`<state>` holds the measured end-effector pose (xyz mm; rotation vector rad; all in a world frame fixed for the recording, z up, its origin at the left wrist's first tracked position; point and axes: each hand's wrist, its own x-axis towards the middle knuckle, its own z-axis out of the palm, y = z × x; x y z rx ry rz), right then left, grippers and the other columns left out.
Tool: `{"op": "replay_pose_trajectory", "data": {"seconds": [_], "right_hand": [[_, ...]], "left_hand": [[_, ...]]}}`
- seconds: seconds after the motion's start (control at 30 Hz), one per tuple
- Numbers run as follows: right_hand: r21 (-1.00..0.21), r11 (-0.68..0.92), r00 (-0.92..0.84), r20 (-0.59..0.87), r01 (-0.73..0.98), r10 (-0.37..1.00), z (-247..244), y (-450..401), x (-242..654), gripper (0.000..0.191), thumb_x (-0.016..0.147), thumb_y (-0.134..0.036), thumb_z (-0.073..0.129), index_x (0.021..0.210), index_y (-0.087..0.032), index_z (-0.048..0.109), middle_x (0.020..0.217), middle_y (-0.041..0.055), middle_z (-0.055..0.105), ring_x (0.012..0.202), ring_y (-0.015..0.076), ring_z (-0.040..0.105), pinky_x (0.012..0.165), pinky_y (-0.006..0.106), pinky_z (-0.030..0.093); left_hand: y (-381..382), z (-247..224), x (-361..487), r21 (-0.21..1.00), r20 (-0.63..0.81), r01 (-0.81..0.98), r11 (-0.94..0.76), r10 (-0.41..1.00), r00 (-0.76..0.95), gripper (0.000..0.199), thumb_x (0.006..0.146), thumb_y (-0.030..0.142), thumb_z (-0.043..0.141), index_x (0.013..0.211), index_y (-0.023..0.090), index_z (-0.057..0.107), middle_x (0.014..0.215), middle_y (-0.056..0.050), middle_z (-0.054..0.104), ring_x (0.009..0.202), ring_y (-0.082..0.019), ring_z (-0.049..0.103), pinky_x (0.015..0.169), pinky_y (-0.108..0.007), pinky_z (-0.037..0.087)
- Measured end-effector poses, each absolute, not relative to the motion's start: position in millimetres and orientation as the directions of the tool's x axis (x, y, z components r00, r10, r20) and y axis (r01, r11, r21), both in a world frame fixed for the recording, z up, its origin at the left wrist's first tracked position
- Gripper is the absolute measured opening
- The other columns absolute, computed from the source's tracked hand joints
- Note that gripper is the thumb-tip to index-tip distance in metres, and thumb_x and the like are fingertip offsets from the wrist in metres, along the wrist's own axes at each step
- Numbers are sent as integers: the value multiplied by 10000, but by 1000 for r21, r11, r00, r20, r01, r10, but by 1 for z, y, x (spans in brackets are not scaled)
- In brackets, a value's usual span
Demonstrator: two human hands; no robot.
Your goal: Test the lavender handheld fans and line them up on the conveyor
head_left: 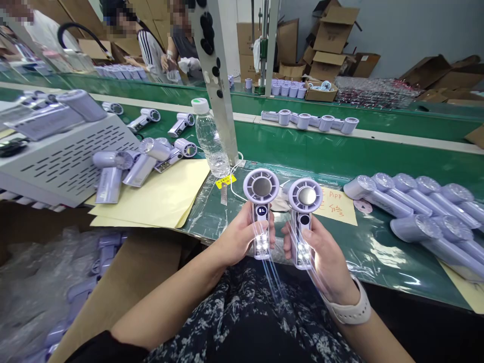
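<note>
My left hand (242, 234) is wrapped round the handle of a lilac handheld fan (261, 186), its thumb on the front below a small lit display. A second lilac fan (304, 195) stands upright in my right hand (327, 247), thumb along the handle; its round display looks dark. Both fans face me side by side, a small gap between them, with bright lights on their lower handles. Behind the right one lies a yellow note (336, 205) with red writing. A clear plastic bottle (212, 143) stands behind and left of the fans.
Wrapped lilac fans (419, 196) lie in rows at the right. More fans (141, 169) rest on yellow paper (189, 186) beside a slotted grey metal box (75, 156). Beyond the green bench, a metal post (217, 85) rises before a conveyor, cartons (335, 35) and other people.
</note>
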<state>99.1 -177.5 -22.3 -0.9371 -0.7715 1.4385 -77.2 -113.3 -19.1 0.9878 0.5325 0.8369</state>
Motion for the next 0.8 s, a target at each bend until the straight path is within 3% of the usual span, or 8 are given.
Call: {"op": "replay_pose_trajectory", "data": {"seconds": [0.23,0.4,0.8], "right_hand": [[-883,-73,45,-106,-463,993,-27,-178,100,239,893,-433,747,1024,-239,703,932,49,715,645,156,627,535,277,539],[-861,-98,25,-127,-500,992,-28,-179,100,234,890,-431,747,988,-224,701,934,50,712,635,145,633,523,261,539],[-874,-112,19,-137,-474,990,-16,-178,100,267,871,-446,753,952,-205,674,789,28,690,581,135,611,517,246,524]], "left_hand": [[-111,-22,-79,878,5,-394,273,817,577,337,857,379,747,1039,205,522,911,5,589,673,-143,627,622,-318,548],[-111,-24,-79,822,41,-467,325,785,619,476,795,339,815,1139,214,510,973,3,573,722,-146,643,638,-317,555],[-111,-32,-79,930,22,-294,219,767,642,432,865,418,774,1081,207,464,973,4,585,756,-134,628,728,-322,516]]}}
